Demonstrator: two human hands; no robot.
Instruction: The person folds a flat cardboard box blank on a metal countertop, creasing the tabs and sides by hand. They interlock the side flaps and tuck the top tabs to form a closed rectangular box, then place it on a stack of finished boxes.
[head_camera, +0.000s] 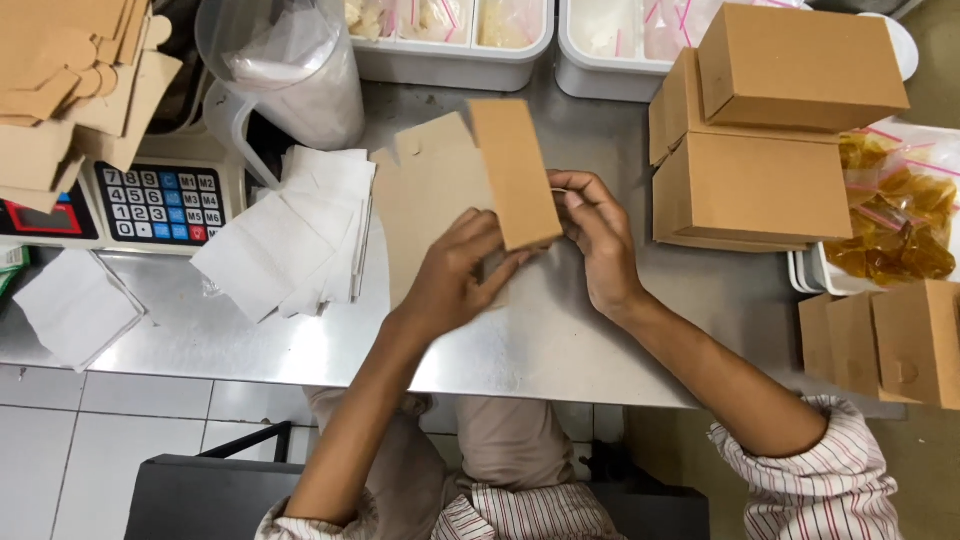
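Head view: both hands grip cardboard box (515, 172), long axis pointing away.

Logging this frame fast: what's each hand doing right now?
Left hand: closed on the brown cardboard box blank, gripping its lower edge.
Right hand: closed on the same blank's right edge.

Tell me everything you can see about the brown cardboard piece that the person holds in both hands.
The flat brown cardboard box blank is plain, unprinted kraft card with cut tabs along its top edge. One long rectangular panel is folded up and stands tilted above the rest, which lies on the steel table. The left hand grips the lower edge of the panel; the right hand pinches its right side. It is only partly assembled.
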